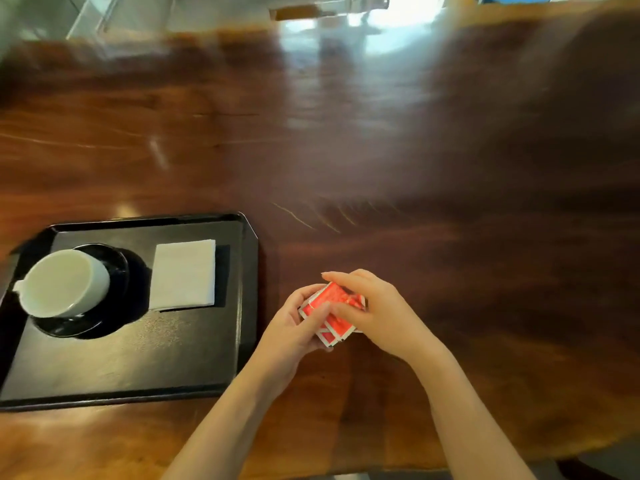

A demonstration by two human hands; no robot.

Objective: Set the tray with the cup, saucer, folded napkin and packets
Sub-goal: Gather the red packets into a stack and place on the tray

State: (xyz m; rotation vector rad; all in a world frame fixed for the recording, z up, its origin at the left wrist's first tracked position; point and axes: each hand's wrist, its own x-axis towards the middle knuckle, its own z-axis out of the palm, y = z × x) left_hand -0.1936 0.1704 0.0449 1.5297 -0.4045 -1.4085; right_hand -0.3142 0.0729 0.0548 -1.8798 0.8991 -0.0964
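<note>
my left hand and right hand both pinch a small stack of red packets just above the counter, right of the black tray holding the cup on its saucer beside the folded napkin.

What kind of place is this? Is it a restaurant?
Maybe a café or tea room, though it could be a home. A black lacquer tray sits on a long polished wooden table, holding a white cup on a black saucer and a folded white napkin.
</note>
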